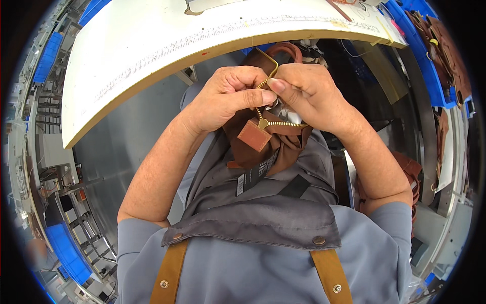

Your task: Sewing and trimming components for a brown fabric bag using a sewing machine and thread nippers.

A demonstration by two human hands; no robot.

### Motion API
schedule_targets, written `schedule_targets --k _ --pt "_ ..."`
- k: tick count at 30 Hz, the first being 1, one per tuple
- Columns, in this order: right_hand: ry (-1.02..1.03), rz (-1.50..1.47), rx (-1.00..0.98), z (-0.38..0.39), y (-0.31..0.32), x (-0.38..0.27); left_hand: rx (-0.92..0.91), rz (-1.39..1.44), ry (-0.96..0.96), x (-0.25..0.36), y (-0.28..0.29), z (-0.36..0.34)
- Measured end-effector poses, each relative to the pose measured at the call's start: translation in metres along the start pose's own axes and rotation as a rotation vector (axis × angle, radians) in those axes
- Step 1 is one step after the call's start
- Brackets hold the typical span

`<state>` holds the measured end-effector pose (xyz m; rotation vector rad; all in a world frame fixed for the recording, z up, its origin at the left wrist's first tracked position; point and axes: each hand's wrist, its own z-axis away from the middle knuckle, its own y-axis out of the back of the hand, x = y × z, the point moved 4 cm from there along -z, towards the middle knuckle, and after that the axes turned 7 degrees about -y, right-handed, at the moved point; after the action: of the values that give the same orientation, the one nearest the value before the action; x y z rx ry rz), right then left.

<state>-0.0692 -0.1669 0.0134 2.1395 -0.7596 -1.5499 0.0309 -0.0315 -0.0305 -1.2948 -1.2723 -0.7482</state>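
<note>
A brown bag (278,157) with a brass zipper (283,123) rests on my lap, a tan leather tag (253,137) hanging at the zipper. My left hand (228,99) is closed in a pinch on the bag's zipped edge, thumb pointing right. My right hand (314,99) grips the opposite side, its thumb meeting the zipper tape near my left fingertips. Whitish material inside the bag shows between the hands; exactly what the fingertips hold there is partly hidden. A reddish leather handle rises behind them, and a black label with a barcode hangs below.
A white worktop (136,55) with printed rulers spans the top. Blue bins (433,76) of brown leather pieces stand at right, more blue bins (66,251) and metal racks at left. Brown leather items lie beside my right arm. A blurred person (38,253) is at the far lower left.
</note>
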Motion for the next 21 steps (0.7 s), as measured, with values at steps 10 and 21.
schedule_targets --k 10,21 --pt "-0.088 -0.031 -0.083 0.005 0.007 -0.003 0.033 -0.116 0.054 0.017 -0.007 -0.003" --pt "0.118 0.302 -0.235 -0.006 0.01 -0.007 -0.104 -1.36 0.0 0.063 -0.028 -0.009"
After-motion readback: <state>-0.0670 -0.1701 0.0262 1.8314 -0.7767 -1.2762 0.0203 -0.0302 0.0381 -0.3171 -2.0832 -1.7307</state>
